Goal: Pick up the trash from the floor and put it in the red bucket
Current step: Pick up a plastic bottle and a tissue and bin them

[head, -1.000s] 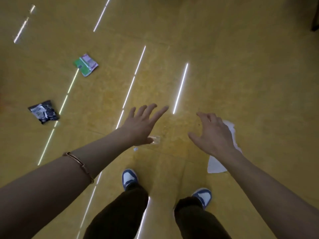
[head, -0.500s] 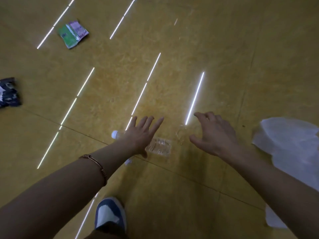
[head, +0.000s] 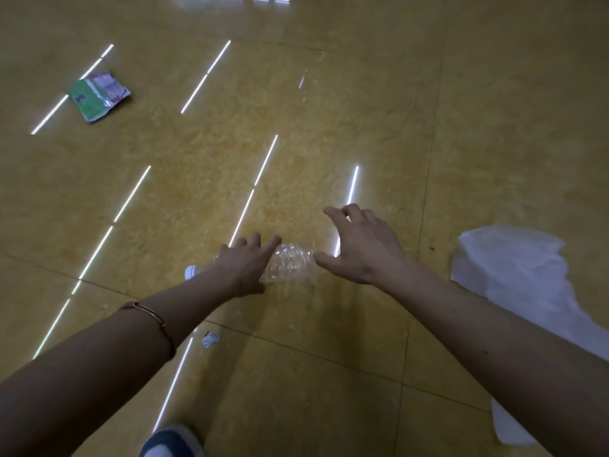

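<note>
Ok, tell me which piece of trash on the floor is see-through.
The plastic bottle lying on its side beneath the left hand. The green-and-pink wrapper, the white sheet and the small crumpled scrap are coloured or white, not clear.

No legible text. The wrapper [head: 99, 95], well apart from the fingers [head: 253, 240] of the left hand [head: 242, 270], carries print, too blurred to read.

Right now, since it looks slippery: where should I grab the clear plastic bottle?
Probably the ribbed middle of the bottle, from above: it lies on its side, white cap pointing left, so a grip can wrap across the round body.
</note>
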